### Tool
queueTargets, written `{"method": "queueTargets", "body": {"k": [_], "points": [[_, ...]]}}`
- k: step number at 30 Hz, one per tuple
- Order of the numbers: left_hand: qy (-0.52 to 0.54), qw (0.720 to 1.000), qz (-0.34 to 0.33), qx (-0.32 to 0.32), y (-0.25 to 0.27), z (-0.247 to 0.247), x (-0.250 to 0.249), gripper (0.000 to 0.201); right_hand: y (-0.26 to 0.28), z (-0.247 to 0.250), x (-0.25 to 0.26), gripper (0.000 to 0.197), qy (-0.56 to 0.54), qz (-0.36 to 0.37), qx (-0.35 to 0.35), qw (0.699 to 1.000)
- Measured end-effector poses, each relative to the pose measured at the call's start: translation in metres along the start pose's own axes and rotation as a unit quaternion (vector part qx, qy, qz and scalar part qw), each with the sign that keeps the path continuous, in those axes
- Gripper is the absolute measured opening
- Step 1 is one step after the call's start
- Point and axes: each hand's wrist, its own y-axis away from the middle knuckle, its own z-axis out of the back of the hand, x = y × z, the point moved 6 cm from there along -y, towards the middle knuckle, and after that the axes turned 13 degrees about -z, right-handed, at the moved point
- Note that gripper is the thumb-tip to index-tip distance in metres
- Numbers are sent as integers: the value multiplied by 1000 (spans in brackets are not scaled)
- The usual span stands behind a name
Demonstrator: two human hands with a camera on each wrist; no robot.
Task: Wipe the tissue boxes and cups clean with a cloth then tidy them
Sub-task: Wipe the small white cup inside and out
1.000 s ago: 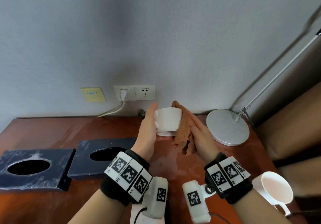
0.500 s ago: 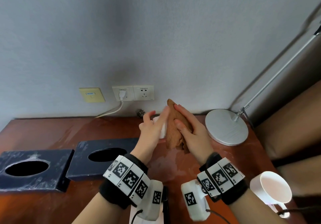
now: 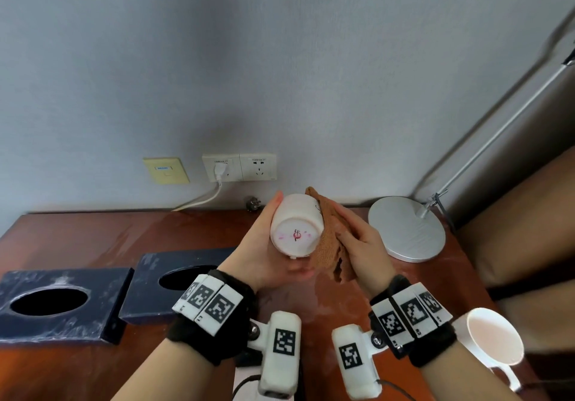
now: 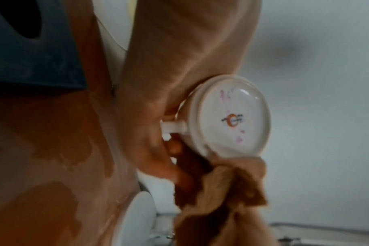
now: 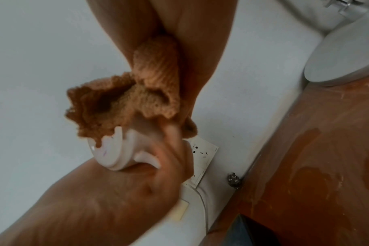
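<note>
My left hand grips a white cup above the table, tipped so that its base faces me; faint pink marks and a small logo show on the base. The cup's handle points down, by my left fingers. My right hand holds a bunched brown cloth against the cup's right side. From the right wrist, the cloth overlaps the edge of the cup. Two dark blue tissue boxes lie at the left. A second white cup stands at the front right.
A round grey lamp base sits at the back right, its arm rising to the right. Wall sockets with a plugged-in white cable are behind my hands. The wooden table shows wet streaks. A brown cushion borders the right edge.
The cup went from upright, to turned behind my hands, to tipped with its base toward me. The cloth has stayed on its right side.
</note>
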Motion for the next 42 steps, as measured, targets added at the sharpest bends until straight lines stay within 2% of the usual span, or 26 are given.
{"method": "queueTargets", "body": {"k": [3,6,9,11,16,20,24,28,32,35,39,42], "points": [[-150,988,-31,-2,-2,-5,-3,81,-3,1,-2,34,-34,-16,8,999],[-237,969,-60,-38,-7,-3,-6,78,-5,0,1,31,-74,-27,19,997],[-217,966,-94,-100,-10,11,-7,64,-8,1,-3,27,-74,-54,-1,996],[-185,972,-92,-109,-7,13,-6,64,-8,0,-5,26,-67,-61,-8,996],[-127,988,-57,-60,-3,4,-1,55,-5,-2,1,25,-24,-43,-7,999],[-101,992,-28,-65,1,4,-3,53,-3,11,15,23,-74,-25,-75,994],[-97,993,-31,-61,0,2,-5,57,7,0,31,24,-8,28,-58,998],[-147,985,-31,-85,3,4,-6,63,13,-16,34,30,70,49,-35,996],[-161,981,-50,-95,3,-3,-10,62,15,-30,32,59,180,51,15,982],[-172,979,-63,-92,4,-10,-10,55,14,-31,33,74,217,78,10,973],[-193,976,-67,-74,8,-24,-10,50,11,-27,31,72,220,56,-8,974],[-218,971,-53,-80,12,-30,-11,50,11,-23,32,59,206,52,-49,976]]}}
